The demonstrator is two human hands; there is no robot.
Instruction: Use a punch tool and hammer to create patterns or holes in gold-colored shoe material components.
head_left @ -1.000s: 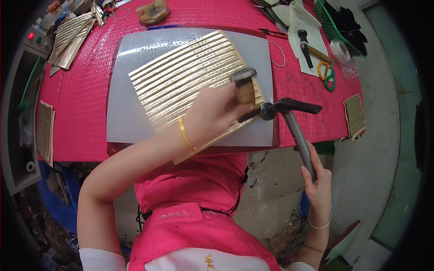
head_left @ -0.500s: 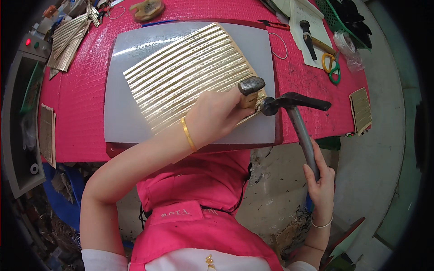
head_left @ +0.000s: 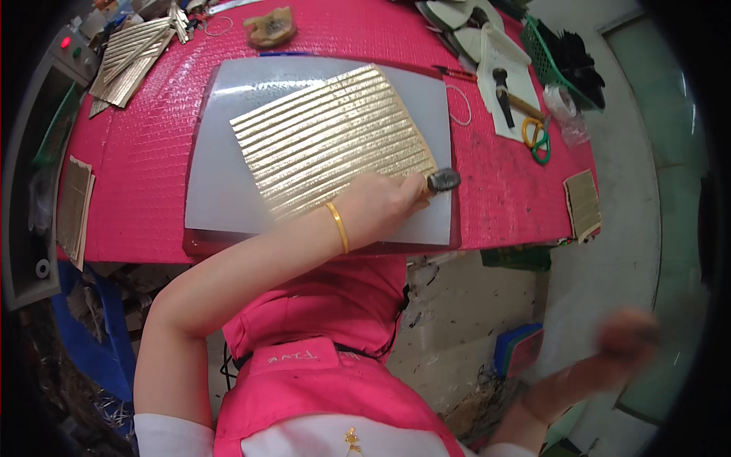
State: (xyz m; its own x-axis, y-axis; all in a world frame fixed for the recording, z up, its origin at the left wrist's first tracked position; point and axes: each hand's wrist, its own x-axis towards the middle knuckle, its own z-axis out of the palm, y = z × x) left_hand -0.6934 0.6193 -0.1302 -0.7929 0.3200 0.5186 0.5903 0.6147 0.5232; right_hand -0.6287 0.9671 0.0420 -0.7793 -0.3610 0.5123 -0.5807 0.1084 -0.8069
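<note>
Left hand (head_left: 384,204): fingers closed round a dark-headed punch (head_left: 442,180), set at the lower right corner of the gold ribbed sheet (head_left: 331,141) on the grey board (head_left: 221,183). Right hand (head_left: 628,335): blurred, off the table; grip cannot be told. Advice: keep the punch upright, knuckles low, sheet pinned flat.

- This is a small craft workshop, built around a worktable (head_left: 145,183) covered in pink textured matting.
- A grey cutting slab (head_left: 221,190) lies in the middle of the table, with a ribbed gold sheet (head_left: 327,137) on it.
- More gold strips (head_left: 126,57) are piled at the table's far left corner.
- Scissors (head_left: 537,137) and a green basket (head_left: 552,57) sit at its far right.
- Scraps (head_left: 472,404) litter the bare floor below the table's near edge.
</note>
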